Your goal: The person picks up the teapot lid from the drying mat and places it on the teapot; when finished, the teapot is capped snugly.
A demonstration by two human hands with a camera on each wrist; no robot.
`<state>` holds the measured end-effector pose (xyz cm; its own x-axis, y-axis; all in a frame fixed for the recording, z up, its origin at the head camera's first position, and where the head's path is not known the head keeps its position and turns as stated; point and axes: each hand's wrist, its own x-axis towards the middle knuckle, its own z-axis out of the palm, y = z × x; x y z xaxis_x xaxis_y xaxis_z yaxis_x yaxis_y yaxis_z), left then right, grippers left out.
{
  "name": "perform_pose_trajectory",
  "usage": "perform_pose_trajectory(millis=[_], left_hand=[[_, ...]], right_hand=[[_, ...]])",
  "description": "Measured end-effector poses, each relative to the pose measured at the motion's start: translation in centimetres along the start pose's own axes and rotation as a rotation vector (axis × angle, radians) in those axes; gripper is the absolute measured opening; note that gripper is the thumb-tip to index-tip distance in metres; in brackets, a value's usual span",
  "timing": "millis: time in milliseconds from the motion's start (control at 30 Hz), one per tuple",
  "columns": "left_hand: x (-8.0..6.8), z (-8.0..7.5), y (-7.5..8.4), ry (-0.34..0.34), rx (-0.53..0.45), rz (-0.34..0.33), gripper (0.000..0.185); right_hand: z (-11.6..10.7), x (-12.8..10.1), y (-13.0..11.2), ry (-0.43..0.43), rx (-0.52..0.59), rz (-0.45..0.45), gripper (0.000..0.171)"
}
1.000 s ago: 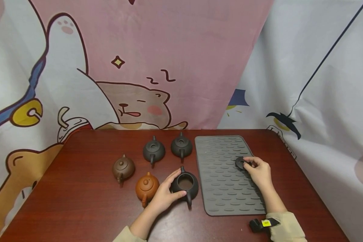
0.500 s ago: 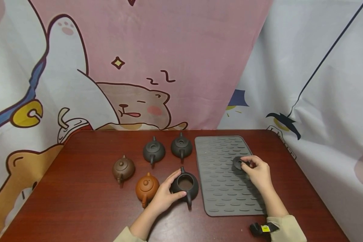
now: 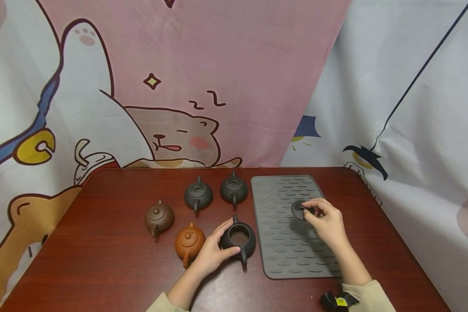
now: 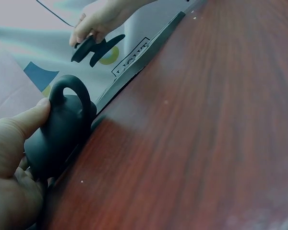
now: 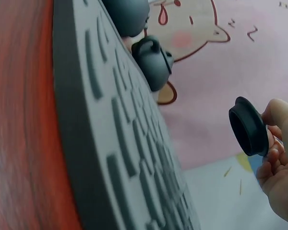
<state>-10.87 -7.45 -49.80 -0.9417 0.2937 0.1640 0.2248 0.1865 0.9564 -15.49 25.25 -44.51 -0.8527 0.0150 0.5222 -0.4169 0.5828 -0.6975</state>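
Left hand [image 3: 209, 255] gripping open pot [image 3: 238, 238] on tabletop [image 3: 101, 260]; right fingers [image 3: 315, 207] pinching lid [image 3: 298, 209] above mat [image 3: 284, 247]; best kept level.

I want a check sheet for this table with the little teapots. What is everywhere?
Surface: dark red wooden table, with a grey ridged mat on its right half.
Job's things: open black teapot without a lid, standing just left of the mat; black lid held above the mat.
Clutter: orange teapot, brown teapot, two dark grey teapots, all with lids on.
Hands: left hand grips the open teapot; right hand pinches the lid.
Cables: nothing seen.
Surroundings: cartoon cat curtain behind the table; black strap with yellow tag at the right wrist.
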Motion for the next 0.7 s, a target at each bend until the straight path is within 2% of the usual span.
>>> perform_pose_trajectory(millis=[67, 200, 233, 300, 433, 700], left_hand=[[-0.2, -0.1, 1.0, -0.003, -0.001, 0.001, 0.073], [-0.4, -0.3, 3.2, -0.012, 0.005, -0.011, 0.072], [-0.4, -0.3, 3.2, -0.013, 0.006, -0.009, 0.072], [-0.2, -0.2, 2.4, -0.008, 0.009, -0.006, 0.072], [0.0, 0.1, 0.2, 0.001, 0.011, 0.003, 0.074], [0.0, -0.1, -0.2, -0.005, -0.014, 0.025, 0.074]], right_hand=[[0.2, -0.1, -0.6, -0.016, 0.011, -0.014, 0.025], [0.3, -0.1, -4.3, -0.036, 0.053, -0.05, 0.025], [0.3, -0.1, -5.3, -0.042, 0.066, -0.059, 0.024], [0.4, -0.1, -7.0, -0.052, 0.099, -0.082, 0.024], [0.9, -0.2, -8.1, -0.094, 0.117, -0.094, 0.023], [2.2, -0.4, -9.7, -0.174, 0.13, -0.124, 0.024]])
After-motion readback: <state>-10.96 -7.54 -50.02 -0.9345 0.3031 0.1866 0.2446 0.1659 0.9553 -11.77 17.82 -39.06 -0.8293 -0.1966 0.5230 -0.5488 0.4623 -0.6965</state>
